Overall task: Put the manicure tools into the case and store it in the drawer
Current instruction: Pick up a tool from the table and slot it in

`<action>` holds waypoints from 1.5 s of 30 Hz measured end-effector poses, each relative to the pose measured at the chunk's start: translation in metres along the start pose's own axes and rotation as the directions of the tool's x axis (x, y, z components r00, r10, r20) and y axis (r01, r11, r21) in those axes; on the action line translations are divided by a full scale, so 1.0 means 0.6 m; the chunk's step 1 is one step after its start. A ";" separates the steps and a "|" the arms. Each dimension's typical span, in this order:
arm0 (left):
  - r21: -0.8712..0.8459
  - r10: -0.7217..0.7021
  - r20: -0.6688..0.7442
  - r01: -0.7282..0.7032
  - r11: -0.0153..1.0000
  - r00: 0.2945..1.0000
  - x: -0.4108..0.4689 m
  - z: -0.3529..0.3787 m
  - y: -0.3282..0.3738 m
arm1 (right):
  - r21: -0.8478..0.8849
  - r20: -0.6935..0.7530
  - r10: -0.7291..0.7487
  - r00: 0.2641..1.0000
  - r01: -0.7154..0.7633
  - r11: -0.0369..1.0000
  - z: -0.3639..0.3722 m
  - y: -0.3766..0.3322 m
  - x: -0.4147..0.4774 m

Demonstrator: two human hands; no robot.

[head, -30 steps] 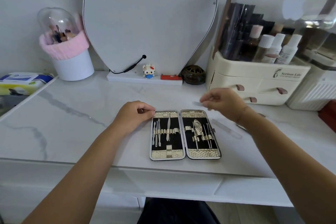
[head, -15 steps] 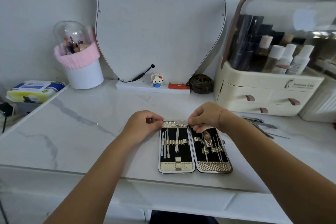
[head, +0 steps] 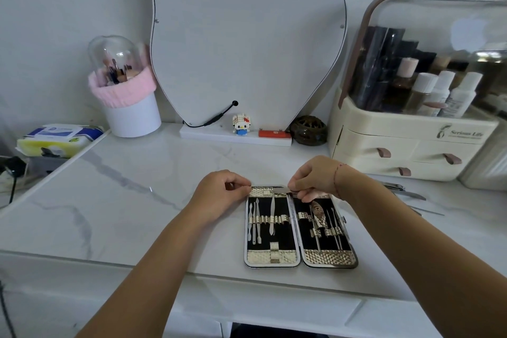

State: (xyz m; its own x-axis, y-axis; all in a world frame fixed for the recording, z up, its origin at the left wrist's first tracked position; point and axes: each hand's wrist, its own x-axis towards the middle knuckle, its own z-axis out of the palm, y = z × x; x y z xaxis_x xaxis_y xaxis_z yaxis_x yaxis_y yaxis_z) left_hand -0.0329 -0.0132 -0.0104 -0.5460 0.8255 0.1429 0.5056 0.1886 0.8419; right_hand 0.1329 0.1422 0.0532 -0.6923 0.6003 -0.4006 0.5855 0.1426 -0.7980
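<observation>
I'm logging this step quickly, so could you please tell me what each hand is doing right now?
Left hand: closed, pinching the top-left corner of the case.
Right hand: closed, pinching a thin metal tool.

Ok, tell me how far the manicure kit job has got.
Done: several strapped tools sit in both halves of the open case. In hand: the left hand holds the case's top corner while the right hand pinches a flat metal tool at its top edge. Left: loose tools lie on the table to the right; then closing the case and storing it.
</observation>
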 end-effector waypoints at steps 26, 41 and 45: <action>0.001 -0.003 0.009 0.003 1.000 1.000 -0.002 -0.002 0.004 | -0.746 0.026 -0.448 0.894 0.316 0.586 0.021 0.015 -0.017; 0.007 -0.007 0.009 0.007 1.000 1.000 0.000 0.000 0.003 | -0.738 -0.029 -0.478 0.878 0.303 0.603 0.015 0.017 -0.011; -0.007 -0.010 0.014 0.010 1.000 1.000 0.000 0.000 0.003 | -0.746 -0.051 -0.480 0.876 0.286 0.602 0.012 0.026 -0.005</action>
State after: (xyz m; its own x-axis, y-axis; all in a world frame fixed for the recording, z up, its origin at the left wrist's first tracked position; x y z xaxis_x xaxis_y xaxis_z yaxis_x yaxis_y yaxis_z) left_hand -0.0321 -0.0131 -0.0089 -0.5418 0.8308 0.1276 0.4953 0.1929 0.8470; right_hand 0.1412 0.1367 0.0388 -0.8658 0.4974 0.0551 0.4687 0.8445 -0.2593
